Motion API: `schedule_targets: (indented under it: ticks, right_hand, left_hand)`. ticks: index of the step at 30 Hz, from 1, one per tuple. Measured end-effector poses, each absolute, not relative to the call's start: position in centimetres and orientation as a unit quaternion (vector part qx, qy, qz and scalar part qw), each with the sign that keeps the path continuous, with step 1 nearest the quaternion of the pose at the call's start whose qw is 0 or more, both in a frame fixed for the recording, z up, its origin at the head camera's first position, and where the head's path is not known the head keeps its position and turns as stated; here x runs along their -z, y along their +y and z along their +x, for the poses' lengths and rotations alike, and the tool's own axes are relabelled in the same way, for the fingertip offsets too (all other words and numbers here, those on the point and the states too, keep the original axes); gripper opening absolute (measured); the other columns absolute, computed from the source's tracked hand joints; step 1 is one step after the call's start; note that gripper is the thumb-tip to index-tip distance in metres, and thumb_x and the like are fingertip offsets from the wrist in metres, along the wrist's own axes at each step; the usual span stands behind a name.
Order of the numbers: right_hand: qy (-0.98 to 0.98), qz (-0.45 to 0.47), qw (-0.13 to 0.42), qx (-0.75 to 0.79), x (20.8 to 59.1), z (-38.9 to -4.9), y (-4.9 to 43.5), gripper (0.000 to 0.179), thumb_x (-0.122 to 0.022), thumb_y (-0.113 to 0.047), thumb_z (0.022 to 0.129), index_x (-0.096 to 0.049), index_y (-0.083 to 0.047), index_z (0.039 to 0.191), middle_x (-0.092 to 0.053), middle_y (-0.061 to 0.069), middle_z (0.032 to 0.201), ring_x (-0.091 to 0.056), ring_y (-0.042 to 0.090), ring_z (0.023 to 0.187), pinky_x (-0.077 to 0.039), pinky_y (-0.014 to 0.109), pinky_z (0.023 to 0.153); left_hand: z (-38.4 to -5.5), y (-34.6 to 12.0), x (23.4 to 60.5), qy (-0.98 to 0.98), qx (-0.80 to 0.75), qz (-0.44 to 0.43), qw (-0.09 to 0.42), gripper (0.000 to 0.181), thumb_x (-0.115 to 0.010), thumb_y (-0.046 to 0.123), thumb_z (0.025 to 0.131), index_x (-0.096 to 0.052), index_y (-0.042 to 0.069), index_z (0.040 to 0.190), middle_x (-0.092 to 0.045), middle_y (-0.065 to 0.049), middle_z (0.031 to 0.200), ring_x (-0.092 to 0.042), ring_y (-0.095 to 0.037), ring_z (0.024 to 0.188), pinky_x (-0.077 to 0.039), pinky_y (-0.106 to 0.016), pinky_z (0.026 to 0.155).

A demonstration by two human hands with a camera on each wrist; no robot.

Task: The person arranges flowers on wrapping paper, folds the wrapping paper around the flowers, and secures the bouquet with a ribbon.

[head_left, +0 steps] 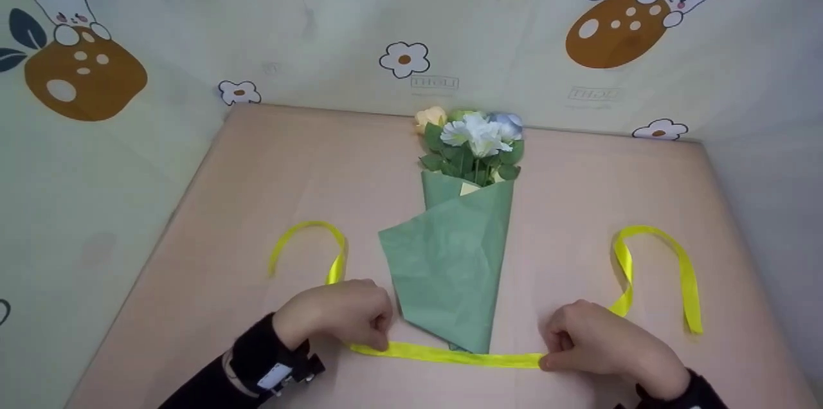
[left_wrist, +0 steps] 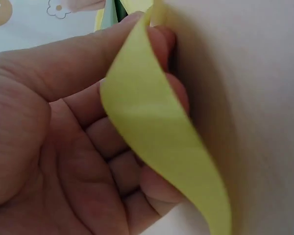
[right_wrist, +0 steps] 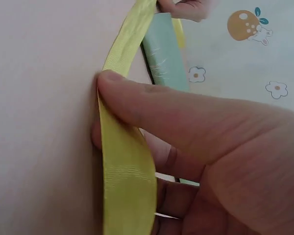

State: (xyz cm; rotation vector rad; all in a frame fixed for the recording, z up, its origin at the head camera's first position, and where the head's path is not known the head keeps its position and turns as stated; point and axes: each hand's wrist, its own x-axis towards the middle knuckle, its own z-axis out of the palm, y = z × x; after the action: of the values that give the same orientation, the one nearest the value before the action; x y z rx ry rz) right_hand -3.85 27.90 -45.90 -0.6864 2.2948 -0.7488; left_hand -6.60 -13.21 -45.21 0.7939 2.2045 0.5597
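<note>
A yellow ribbon (head_left: 450, 355) is stretched between the two hands, across the lower tip of a bouquet wrapped in green paper (head_left: 450, 254). My left hand (head_left: 344, 312) pinches it left of the wrap; in the left wrist view the ribbon (left_wrist: 147, 107) passes between thumb and fingers and trails over the curled fingers. My right hand (head_left: 604, 338) pinches it on the right, thumb on top, as the right wrist view shows with the ribbon (right_wrist: 127, 166) running down past the fingers. White, peach and blue flowers (head_left: 479, 132) with green leaves stick out of the wrap's top.
The ribbon's loose ends curl on the pinkish tabletop (head_left: 302, 164), one left of the bouquet and one right. Behind and beside the table hangs a pale cloth (head_left: 334, 29) printed with rabbits, brown fruit and flowers.
</note>
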Motion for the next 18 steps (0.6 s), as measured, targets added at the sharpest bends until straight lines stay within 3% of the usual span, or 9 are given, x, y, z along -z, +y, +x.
schedule_targets:
  ticks: [4,10,15,18]
  right_hand:
    - [0.884,-0.241,0.295,0.270,45.5,-4.4,27.7,0.029,-0.090,-0.040,0.091,-0.069,-0.026,0.078,-0.055,-0.013,0.065,-0.050,0.005,0.061,-0.041,0.024,0.058]
    - [0.906,-0.187,0.237,0.297,45.1,-6.2,26.5,0.024,-0.084,-0.041,0.097,-0.074,-0.019,0.095,-0.066,-0.009,0.079,-0.059,0.011,0.072,-0.050,0.025,0.065]
    - [0.915,-0.079,0.162,0.362,45.8,-7.9,24.3,0.027,-0.081,-0.036,0.101,-0.076,-0.011,0.106,-0.073,0.000,0.093,-0.063,0.019,0.084,-0.054,0.029,0.072]
    - [0.910,-0.023,0.153,0.386,46.1,-8.8,22.6,0.037,-0.079,-0.038,0.103,-0.075,-0.004,0.117,-0.074,0.006,0.101,-0.065,0.021,0.088,-0.055,0.032,0.076]
  left_hand:
    - [-6.8,-12.9,44.7,0.871,-0.218,0.285,0.335,0.030,-0.086,0.018,0.090,-0.066,0.019,0.068,-0.053,0.011,0.059,-0.045,-0.007,0.055,-0.035,-0.023,0.055]
    - [-7.9,-12.3,44.0,0.899,-0.254,0.270,0.231,0.026,-0.080,0.025,0.098,-0.067,0.017,0.078,-0.057,0.009,0.065,-0.050,-0.007,0.056,-0.041,-0.024,0.054]
    - [-9.1,-10.4,43.9,0.916,-0.296,0.213,0.169,0.025,-0.076,0.030,0.103,-0.067,0.014,0.085,-0.060,0.006,0.069,-0.056,-0.011,0.062,-0.048,-0.028,0.059]
    - [-9.7,-9.1,44.1,0.913,-0.332,0.184,0.147,0.025,-0.075,0.029,0.103,-0.068,0.013,0.086,-0.061,0.005,0.069,-0.058,-0.013,0.063,-0.049,-0.030,0.061]
